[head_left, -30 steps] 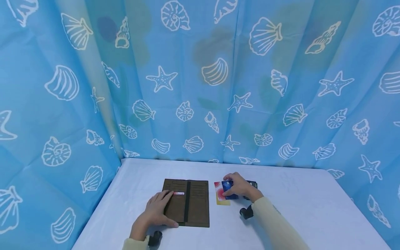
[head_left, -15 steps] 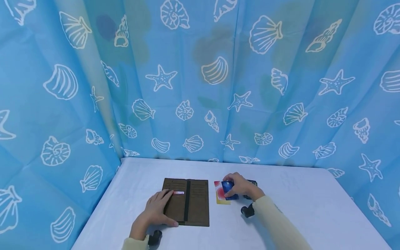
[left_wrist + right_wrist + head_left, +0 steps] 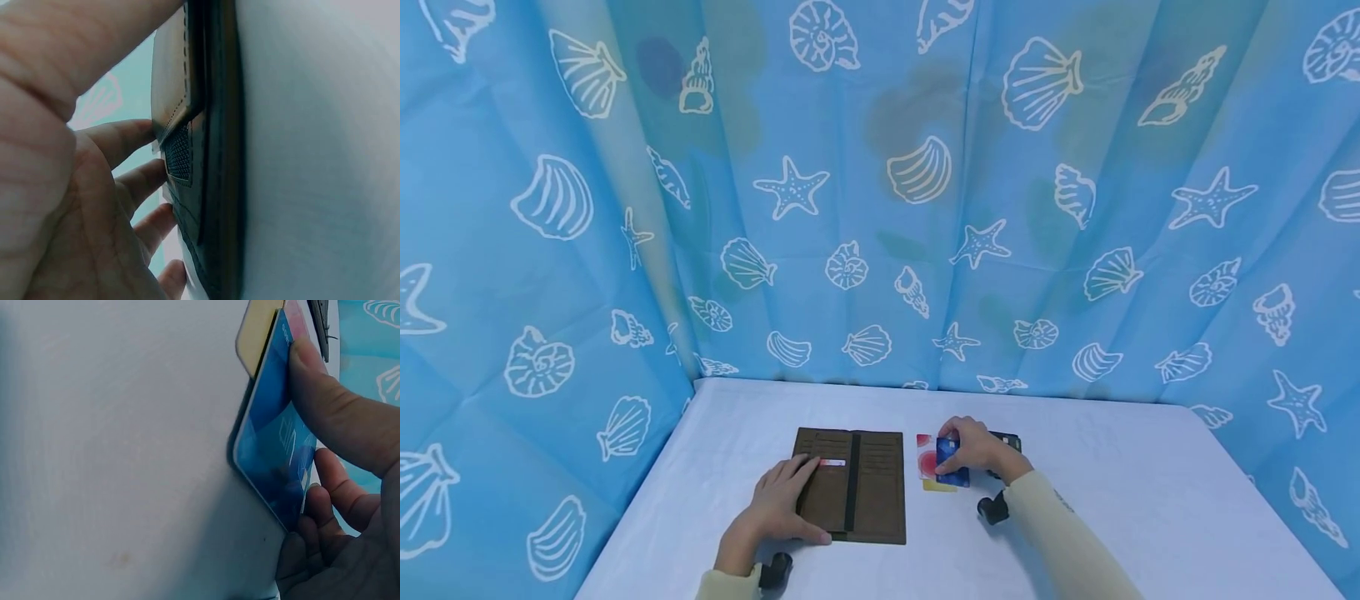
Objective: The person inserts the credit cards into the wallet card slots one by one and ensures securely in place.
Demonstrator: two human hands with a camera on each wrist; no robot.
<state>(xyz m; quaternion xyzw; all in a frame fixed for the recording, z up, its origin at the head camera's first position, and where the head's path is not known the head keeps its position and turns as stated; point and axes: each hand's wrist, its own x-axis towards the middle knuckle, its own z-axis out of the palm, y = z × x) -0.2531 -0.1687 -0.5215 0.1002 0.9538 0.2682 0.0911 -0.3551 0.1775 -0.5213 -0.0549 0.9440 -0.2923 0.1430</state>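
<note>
A brown wallet [image 3: 880, 508] lies spread flat on the white table, a dark band down its middle. My left hand [image 3: 777, 502] rests on its left half, fingers spread along the left side, thumb at the near edge. A card with a red and white edge [image 3: 832, 462] peeks from a slot beside the fingertips. To the wallet's right, my right hand [image 3: 979, 446] pinches a blue card [image 3: 265, 450] by its edges, thumb on one side and fingers opposite. It overlaps a red-and-white card [image 3: 926, 460] and a yellow card [image 3: 938, 486].
Partly hidden behind the right hand, a dark item [image 3: 1012, 440] lies on the white table [image 3: 1112, 492]. A blue seashell-print curtain [image 3: 865, 208] hangs at the back and both sides. Black wrist cameras [image 3: 994, 509] sit at both wrists.
The blue card has shifted slightly toward me and turned a little straighter in my right hand, covering more of the yellow card. My left hand stays on the wallet.
</note>
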